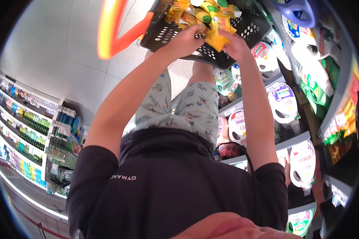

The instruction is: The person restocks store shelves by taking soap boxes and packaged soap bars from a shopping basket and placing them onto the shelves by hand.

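Note:
A black plastic basket (163, 36) with holes in its walls is at the top centre, holding several yellow packets (178, 11) and bottles with green caps. My left hand (187, 41) reaches over the basket's near side, its fingers bent together at the edge of the yellow packets; what they hold is too small to make out. Pinched in my right hand (234, 46) is a yellow packet (216, 39), held over the basket close to my left hand.
Shelves of white detergent bottles (282, 102) run down the right side. An orange handle (125, 42) sticks out left of the basket. Shelves of small bottles (30, 137) stand at the far left, beyond the tiled floor (83, 51).

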Demonstrator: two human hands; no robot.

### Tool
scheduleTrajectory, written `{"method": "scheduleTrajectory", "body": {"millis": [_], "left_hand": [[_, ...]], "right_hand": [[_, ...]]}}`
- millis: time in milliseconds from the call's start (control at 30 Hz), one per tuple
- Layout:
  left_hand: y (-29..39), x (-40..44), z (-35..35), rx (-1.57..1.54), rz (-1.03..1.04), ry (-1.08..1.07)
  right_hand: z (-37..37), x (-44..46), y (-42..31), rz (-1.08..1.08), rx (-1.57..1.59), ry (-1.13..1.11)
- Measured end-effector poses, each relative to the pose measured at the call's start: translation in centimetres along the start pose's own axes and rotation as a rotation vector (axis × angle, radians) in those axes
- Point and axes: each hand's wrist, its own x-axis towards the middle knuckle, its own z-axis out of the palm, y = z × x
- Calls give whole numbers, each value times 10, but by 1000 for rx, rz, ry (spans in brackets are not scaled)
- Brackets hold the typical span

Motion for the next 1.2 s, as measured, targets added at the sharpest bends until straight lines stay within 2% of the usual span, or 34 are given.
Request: {"method": "scheduleTrajectory", "body": {"millis": [33,67,100,200,267,367,400,467,500,700,833,967,1200], "left_hand": [[14,-15,-5,-24,9,50],[28,-29,-15,-61,11,8],[39,-43,-19,-207,25,6],[57,-83,-40,-569,65,-181],[88,-117,-62,-518,-57,-389],[88,-152,-74,-638,-8,-603],[122,-178,-87,-590,-30,-632],[137,-196,-96,-443,51,-765],[138,-202,-94,-413,94,-746],[181,-222,-94,-484,31,-667],[210,-229,-76,-551,106,-665],[240,-232,-41,-507,95,-661],[275,-211,28,-209,52,-568]], "right_hand": [[11,-26,2,-35,-68,-59],[22,-53,5,-53,-140,-48],[41,-88,4,-120,-199,-99],[61,-151,16,-198,-356,-152],[82,-195,22,-215,-417,-195],[105,-248,24,-178,-595,-264],[111,-263,26,-137,-589,-281],[126,-292,24,-254,-698,-359],[135,-310,21,-327,-761,-378],[132,-363,31,-543,-538,-60],[109,-372,50,-507,9,-94],[79,-388,54,-584,31,-166],[14,-406,45,-698,138,7]]}}
